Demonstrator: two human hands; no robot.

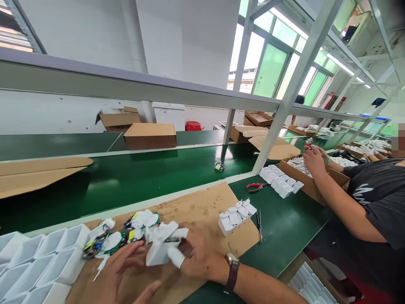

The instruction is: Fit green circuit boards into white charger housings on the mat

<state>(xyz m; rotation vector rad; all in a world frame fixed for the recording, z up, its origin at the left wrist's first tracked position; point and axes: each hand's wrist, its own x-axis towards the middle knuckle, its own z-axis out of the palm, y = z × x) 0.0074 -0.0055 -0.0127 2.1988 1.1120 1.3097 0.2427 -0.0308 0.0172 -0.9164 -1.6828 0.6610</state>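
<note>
My right hand [198, 257], wearing a wristwatch and white finger cots, grips a white plastic charger shell [160, 249] over a brown cardboard sheet [202, 207]. My left hand [122, 274] hovers beside it at the lower left, fingers spread, holding nothing I can see. Just beyond my hands lies a pile of white shells and small circuit boards [126, 232]. A row of empty white shells [38, 261] stands at the far left. A small cluster of white shells [236, 215] sits on the cardboard's right end.
A green conveyor belt [126, 177] runs behind the bench, with a small part [219, 167] on it. Red-handled pliers [256, 186], more white shells [280, 181] and cardboard boxes [150, 135] lie around. A co-worker [363, 198] works at the right. Tweezers [260, 226] lie by the cardboard.
</note>
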